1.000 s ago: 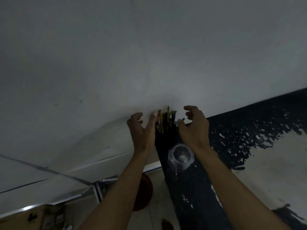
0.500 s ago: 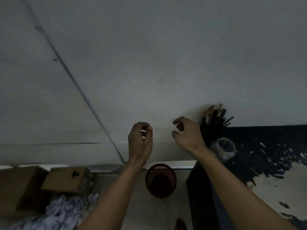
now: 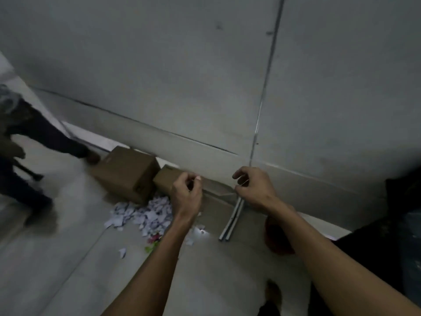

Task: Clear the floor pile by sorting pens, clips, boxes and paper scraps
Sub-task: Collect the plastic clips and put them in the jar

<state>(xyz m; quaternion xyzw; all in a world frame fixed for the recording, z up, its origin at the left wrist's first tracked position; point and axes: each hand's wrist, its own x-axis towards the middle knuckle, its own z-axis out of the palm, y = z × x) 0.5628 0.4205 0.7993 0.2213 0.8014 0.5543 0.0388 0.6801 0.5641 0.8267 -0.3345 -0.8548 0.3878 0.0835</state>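
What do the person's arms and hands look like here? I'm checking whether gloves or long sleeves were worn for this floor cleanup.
Both forearms are bare up to the frame's edge: no sleeves show. The left hand and right hand wear no gloves, and no watch, ring or band shows on either wrist in this dim picture.

Matt brown cardboard boxes [image 3: 124, 173]; white paper scraps [image 3: 145, 213], torn and crumpled; a smooth, faintly glossy floor [image 3: 57, 258] — and shiny metal strips [image 3: 232, 218] against a matt grey wall [image 3: 182, 76].

Head camera looks steeply down, close above floor [image 3: 57, 258] and wall [image 3: 182, 76].
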